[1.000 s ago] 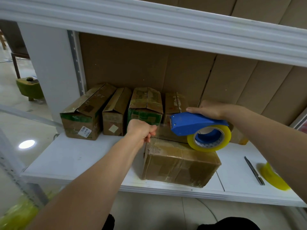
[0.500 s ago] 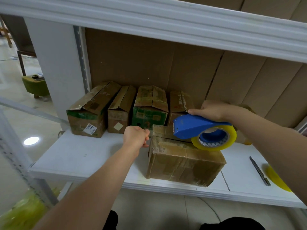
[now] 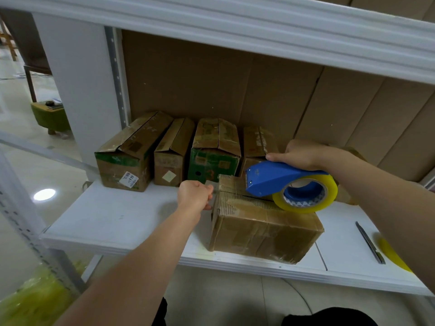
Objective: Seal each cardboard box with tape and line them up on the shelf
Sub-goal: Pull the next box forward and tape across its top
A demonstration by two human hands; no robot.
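Right hand (image 3: pixel 303 154) grips blue tape dispenser (image 3: pixel 277 178) over the box (image 3: pixel 263 228) at the shelf (image 3: pixel 122 217) front; left hand (image 3: pixel 194 195) pinches the tape end. Risk: a slack strip wrinkles or sticks askew off the seam.

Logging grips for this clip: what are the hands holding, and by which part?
Right hand grips the tape dispenser by its blue handle; left hand pinches the tape's free end beside the box.
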